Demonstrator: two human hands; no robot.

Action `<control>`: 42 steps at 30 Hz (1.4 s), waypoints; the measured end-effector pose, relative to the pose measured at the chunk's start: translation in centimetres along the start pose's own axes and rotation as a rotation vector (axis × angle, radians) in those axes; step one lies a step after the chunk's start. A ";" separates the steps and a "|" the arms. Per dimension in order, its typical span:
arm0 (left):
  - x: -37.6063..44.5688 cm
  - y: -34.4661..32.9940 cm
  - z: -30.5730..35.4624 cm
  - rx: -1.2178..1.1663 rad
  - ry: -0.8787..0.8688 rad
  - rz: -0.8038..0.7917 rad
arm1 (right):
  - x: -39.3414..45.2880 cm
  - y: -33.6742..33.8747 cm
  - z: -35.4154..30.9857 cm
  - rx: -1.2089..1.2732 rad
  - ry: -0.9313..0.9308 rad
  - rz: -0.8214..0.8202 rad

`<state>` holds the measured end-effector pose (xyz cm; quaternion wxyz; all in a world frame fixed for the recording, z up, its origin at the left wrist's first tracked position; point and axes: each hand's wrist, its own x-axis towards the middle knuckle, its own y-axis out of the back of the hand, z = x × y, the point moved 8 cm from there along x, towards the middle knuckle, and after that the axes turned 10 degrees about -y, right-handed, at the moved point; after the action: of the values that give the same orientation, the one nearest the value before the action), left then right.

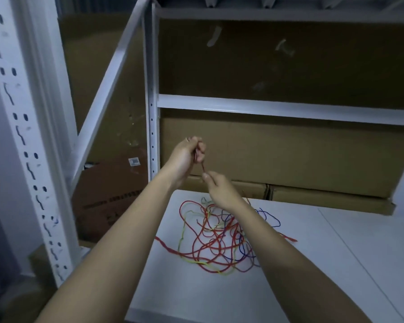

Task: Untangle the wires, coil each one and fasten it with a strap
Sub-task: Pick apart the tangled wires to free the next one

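At far left, a white perforated rack upright (21, 136) and a slanting brace (112, 66), with stacked cardboard boxes (278, 148) behind the shelving. Just right of the rack post, raised above the table edge, the left hand (187, 157), fingers curled round a short reddish-brown wire end (203, 167). Immediately below and to the right, the right hand (219, 190), thumb and fingertips pinching the same strand lower down, the rest of its run hidden behind the wrist. Beneath both forearms, on the white table (336, 264), the tangle of wires (217, 238): red, yellow, blue and purple loops heaped together, a red tail trailing left and another right. No strap visible anywhere. Apparently the very start of untangling, one end singled out and nothing yet coiled. Next move likely a slow, steady draw of that strand clear of the heap, easing crossings apart rather than tightening them into knots.
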<state>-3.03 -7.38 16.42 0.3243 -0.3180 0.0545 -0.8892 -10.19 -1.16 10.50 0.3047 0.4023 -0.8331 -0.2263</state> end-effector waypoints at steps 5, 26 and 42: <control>0.3 1.1 -1.1 0.496 -0.060 -0.085 | -0.5 -1.7 -0.6 -0.056 0.061 0.000; -0.9 1.8 -2.5 0.476 -0.145 0.020 | -4.6 -4.5 1.8 -0.667 0.088 -0.099; -8.9 1.9 -6.8 1.573 0.088 -0.416 | -9.2 -0.7 6.8 -0.232 0.197 -0.222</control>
<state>-0.86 -4.12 5.77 0.2785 0.0345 -0.6334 -0.7211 -10.01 6.81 2.26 0.4024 0.4743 -0.7179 -0.3126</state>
